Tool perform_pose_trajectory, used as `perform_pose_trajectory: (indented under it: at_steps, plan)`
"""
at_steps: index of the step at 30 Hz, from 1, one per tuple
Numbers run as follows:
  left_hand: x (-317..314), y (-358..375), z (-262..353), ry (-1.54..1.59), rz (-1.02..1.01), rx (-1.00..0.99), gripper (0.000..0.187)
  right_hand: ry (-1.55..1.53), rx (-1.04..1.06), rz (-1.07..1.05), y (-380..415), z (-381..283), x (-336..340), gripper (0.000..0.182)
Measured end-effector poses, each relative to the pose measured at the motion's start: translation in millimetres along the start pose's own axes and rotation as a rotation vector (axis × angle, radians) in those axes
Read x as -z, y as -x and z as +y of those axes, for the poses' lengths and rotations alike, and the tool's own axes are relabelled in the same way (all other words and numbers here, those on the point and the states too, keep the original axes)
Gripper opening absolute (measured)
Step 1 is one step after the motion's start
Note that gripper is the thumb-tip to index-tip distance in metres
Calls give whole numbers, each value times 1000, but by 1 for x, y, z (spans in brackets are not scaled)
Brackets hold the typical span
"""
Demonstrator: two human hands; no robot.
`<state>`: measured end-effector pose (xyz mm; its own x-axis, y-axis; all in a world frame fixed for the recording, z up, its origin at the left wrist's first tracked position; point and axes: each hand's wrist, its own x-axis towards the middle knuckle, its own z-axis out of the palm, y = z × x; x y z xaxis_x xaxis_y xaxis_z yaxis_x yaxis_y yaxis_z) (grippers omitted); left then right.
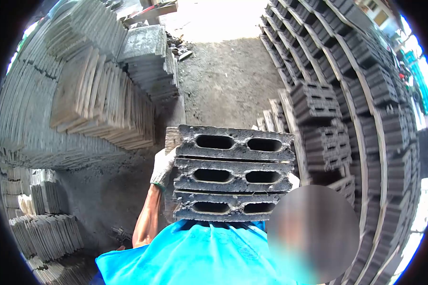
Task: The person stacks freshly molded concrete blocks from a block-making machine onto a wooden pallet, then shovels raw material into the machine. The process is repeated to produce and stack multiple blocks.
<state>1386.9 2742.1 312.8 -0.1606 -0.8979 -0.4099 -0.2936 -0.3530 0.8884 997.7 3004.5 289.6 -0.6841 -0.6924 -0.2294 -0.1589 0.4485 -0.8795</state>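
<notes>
Three dark hollow concrete blocks point(233, 176) lie side by side in front of my chest, their oval holes facing me. Under them shows the edge of a wooden board point(172, 137). My left hand point(163, 167), in a white knit glove, is closed on the board's left side, its fingertips partly hidden. Of my right hand point(294, 182) only a bit of white glove shows at the right side of the load. Its fingers are hidden behind the blocks and a blurred round patch.
Tall stacks of thin boards point(100, 99) stand on the left, with smaller piles point(47, 237) lower down. On the right, a rack point(361, 104) holds many similar blocks on planks. A dirt floor point(228, 80) runs ahead between them toward bright light.
</notes>
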Motion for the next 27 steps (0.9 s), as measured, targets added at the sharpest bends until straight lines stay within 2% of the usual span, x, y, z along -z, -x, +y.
perform_pose_trajectory:
  at_steps: [3,4,6,7,8,10,12,15,17,20,23,24,25,26,27]
  plan:
    - [-51,-104,68,62,18,26,30,-4,17,-39,-132,-13,-21,21]
    - [-69,-139,103,177,-32,15,30,-5,23,-50,-182,-18,-28,22]
    - [-94,-228,135,173,-12,-100,31,-24,32,-76,-286,-34,-43,22]
    - [-111,-267,156,68,94,-129,31,-28,38,-87,-337,-46,-48,22]
    - [-122,-310,182,125,58,2,30,-21,43,-103,-386,-62,-50,22]
    - [-134,-365,218,151,102,126,31,-8,46,-137,-479,-103,-55,22]
    - [-144,-432,263,245,107,161,32,-9,63,-161,-564,-146,-67,23]
    - [-156,-547,322,234,143,105,32,-19,73,-189,-691,-187,-105,24]
    - [-162,-659,361,268,153,5,31,-39,83,-197,-781,-210,-139,24]
    - [-158,-779,433,240,157,100,32,-124,59,-197,-911,-244,-183,25]
    - [-171,-884,510,120,189,56,37,-373,-21,-231,-1039,-285,-209,26]
    - [-174,-922,539,126,182,58,38,-442,-26,-213,-1084,-292,-222,26]
    - [-177,-964,562,92,166,63,39,-355,43,-76,-1136,-269,-234,31]
    - [-182,-1012,566,45,169,92,39,-319,26,138,-1173,-263,-253,31]
    - [-188,-1064,574,19,176,53,40,-285,23,152,-1215,-272,-270,31]
